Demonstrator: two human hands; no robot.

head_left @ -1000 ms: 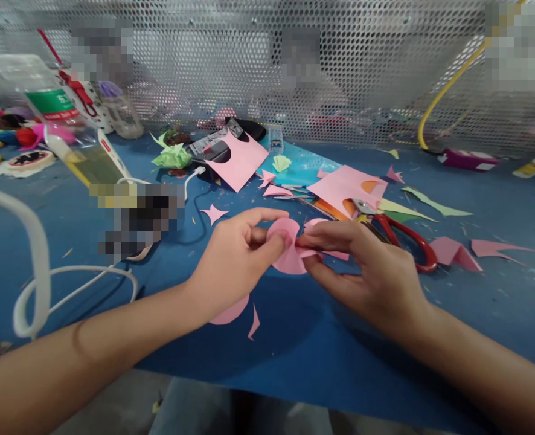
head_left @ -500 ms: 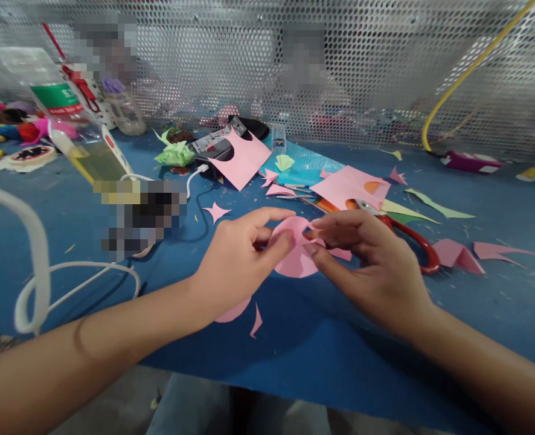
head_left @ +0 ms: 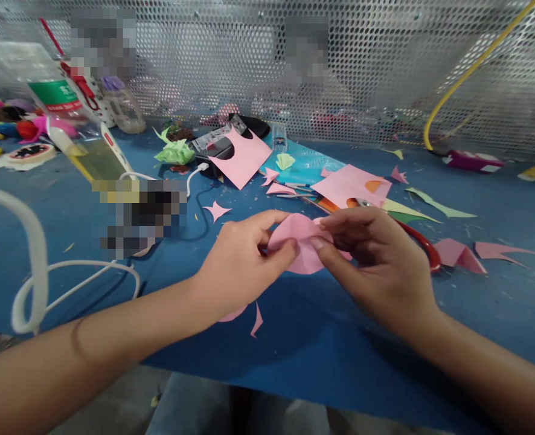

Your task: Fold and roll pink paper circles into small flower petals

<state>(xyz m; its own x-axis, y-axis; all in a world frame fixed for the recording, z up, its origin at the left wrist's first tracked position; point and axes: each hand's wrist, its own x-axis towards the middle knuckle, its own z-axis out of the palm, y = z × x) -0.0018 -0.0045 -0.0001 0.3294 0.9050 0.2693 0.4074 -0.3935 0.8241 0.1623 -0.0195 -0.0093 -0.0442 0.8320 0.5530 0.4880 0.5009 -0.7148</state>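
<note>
A creased pink paper circle (head_left: 304,257) is held up between both hands, above the blue table (head_left: 313,338). My left hand (head_left: 244,260) pinches its left side, thumb on the front and fingers behind. On the right edge, my right hand (head_left: 371,260) grips it between thumb and fingers. Another rounded pink paper piece (head_left: 233,315) lies mostly hidden under my left hand. Close by is a thin pink scrap (head_left: 257,320). Red-handled scissors (head_left: 424,244) lie partly hidden behind my right hand.
Cut pink sheets (head_left: 244,160) and several scraps lie toward the back. A clear bottle (head_left: 59,99) leans at the left, near a white cable (head_left: 36,266). A perforated metal panel (head_left: 231,72) stands behind the table; a purple box (head_left: 471,162) is at the right.
The right-hand fingers have shifted from a raised fold to the circle's right edge. The circle now looks flatter, its creases showing, and the right hand covers more of the scissors.
</note>
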